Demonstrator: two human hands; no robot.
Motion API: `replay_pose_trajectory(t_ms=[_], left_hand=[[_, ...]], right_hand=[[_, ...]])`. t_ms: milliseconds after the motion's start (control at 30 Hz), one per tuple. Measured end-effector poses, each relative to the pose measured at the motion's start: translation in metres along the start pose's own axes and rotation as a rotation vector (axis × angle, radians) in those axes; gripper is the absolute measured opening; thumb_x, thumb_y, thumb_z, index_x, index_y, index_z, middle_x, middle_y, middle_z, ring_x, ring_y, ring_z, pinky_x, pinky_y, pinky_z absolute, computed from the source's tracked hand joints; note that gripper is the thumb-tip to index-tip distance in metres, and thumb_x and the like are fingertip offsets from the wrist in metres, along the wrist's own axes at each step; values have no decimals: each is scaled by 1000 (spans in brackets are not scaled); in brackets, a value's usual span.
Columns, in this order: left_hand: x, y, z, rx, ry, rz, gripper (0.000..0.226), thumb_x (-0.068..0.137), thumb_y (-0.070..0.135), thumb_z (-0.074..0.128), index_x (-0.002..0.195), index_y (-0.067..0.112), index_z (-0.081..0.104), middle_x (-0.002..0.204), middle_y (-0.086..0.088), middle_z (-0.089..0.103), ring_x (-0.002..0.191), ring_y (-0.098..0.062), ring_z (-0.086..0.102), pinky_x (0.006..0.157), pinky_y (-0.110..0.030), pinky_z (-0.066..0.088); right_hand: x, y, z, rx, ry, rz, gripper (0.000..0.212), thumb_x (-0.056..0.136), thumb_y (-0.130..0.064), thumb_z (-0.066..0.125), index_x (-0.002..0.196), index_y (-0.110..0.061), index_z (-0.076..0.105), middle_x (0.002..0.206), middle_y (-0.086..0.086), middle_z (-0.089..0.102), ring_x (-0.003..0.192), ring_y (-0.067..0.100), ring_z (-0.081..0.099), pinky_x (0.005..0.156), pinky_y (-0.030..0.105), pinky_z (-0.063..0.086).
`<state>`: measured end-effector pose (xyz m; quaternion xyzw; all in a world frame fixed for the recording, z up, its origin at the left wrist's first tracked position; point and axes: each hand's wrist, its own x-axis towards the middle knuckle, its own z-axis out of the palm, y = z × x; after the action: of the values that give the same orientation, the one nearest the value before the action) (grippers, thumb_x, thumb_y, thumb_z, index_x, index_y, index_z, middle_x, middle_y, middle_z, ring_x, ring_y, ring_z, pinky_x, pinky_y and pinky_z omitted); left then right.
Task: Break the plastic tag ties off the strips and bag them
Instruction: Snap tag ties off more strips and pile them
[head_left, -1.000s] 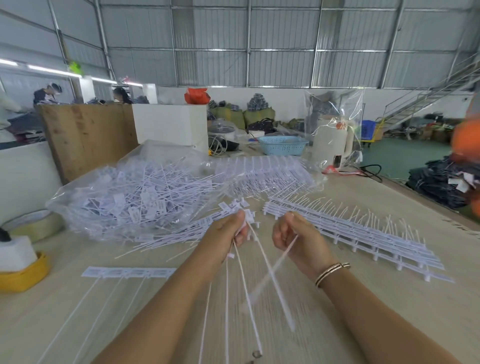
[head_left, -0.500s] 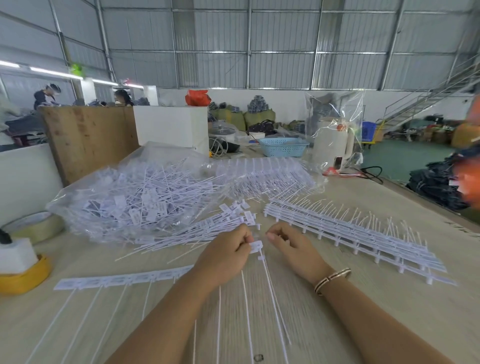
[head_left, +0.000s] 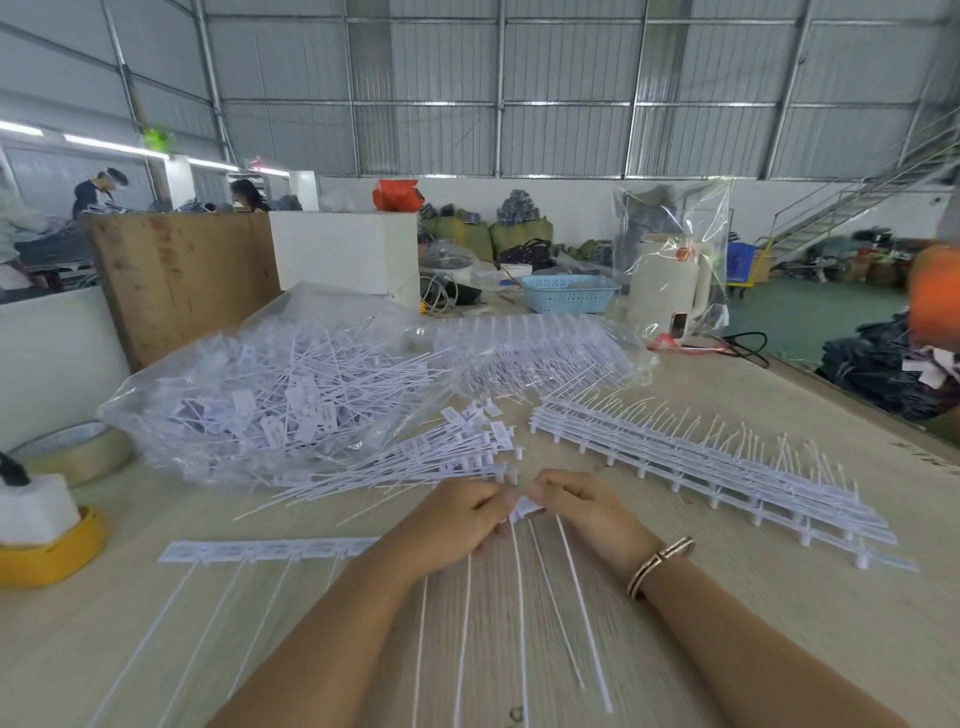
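Observation:
A white strip of tag ties (head_left: 270, 550) lies flat across the table, its thin tails running toward me. My left hand (head_left: 457, 512) grips the strip's right end. Close beside it my right hand (head_left: 582, 506) pinches the end tag tie (head_left: 527, 506), whose tail trails down the table. Just beyond my hands lies a loose heap of separated ties (head_left: 447, 457). A clear plastic bag (head_left: 270, 384) full of ties sits behind that heap on the left.
A stack of bare strips (head_left: 727, 467) lies to the right. A second clear bag of strips (head_left: 540, 348) is behind. Tape roll (head_left: 78, 449) and a yellow holder (head_left: 47, 551) sit at the left edge. A blue basket (head_left: 569, 293) and a white kettle (head_left: 667, 280) stand far back.
Both hands have come down from above the table to its surface. The strip now lies flat, and my right hand has shifted onto the end tag beside my left hand.

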<state>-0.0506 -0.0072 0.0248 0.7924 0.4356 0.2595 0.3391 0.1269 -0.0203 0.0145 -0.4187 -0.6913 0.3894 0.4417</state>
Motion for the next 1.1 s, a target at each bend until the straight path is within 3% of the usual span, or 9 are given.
replay_pose_trajectory(t_ms=[133,200,300,533,800,867,933,1000,1100], left_hand=[[2,-2,1,-65,24,9,27,98,27,46,77,28,63,55,12,53,46,3,48,53,-14,39],[1,-2,-1,-73,1,8,26,99,30,44,83,22,64,54,12,51,46,5,47,53,-12,37],[3,-3,-3,-144,-43,6,34,99,29,42,95,3,63,58,8,49,50,2,46,56,-14,37],[5,-2,-1,-272,-33,74,30,100,25,40,75,18,55,53,13,52,50,2,48,54,-10,38],[4,-2,-6,-295,-28,111,34,98,29,40,78,7,56,54,13,50,53,-4,45,58,-16,38],[2,-2,-8,-174,-36,145,33,98,29,43,78,9,60,52,14,49,53,-4,43,58,-19,35],[0,-3,-9,-19,-29,172,32,97,29,47,69,34,62,51,18,51,52,0,43,56,-17,35],[-1,-3,-8,88,-32,184,37,96,32,49,63,44,59,52,16,49,50,3,42,54,-16,34],[0,-5,-8,37,-27,140,28,96,35,47,81,23,68,62,8,51,60,-7,46,64,-25,39]], right_hand=[[1,2,2,-65,-63,36,15,85,-24,65,71,-21,69,66,-5,62,66,3,54,66,14,40],[1,5,1,-41,-58,39,15,85,-21,65,83,-7,70,76,8,64,72,9,55,72,23,42],[0,4,1,29,-26,15,10,86,-16,63,80,-9,67,73,0,61,73,10,55,76,28,43],[-2,-2,4,69,39,-101,17,88,-5,57,73,-9,62,61,-8,61,59,5,54,63,13,44],[-1,-4,10,259,46,-148,27,86,-14,60,80,13,55,75,26,60,66,30,56,64,31,49],[-3,-6,5,191,-23,-114,24,84,-16,63,73,4,57,65,14,62,63,24,57,65,27,48],[-5,-9,1,54,-172,-48,17,81,-18,59,68,-8,61,60,-3,62,59,12,56,64,20,46],[-5,-10,-1,-5,-275,8,16,82,-16,56,67,-15,63,62,-6,62,59,8,56,65,19,45],[-5,-10,0,-5,-248,-6,20,91,-10,54,75,-8,66,67,-5,62,60,6,55,63,19,43]])
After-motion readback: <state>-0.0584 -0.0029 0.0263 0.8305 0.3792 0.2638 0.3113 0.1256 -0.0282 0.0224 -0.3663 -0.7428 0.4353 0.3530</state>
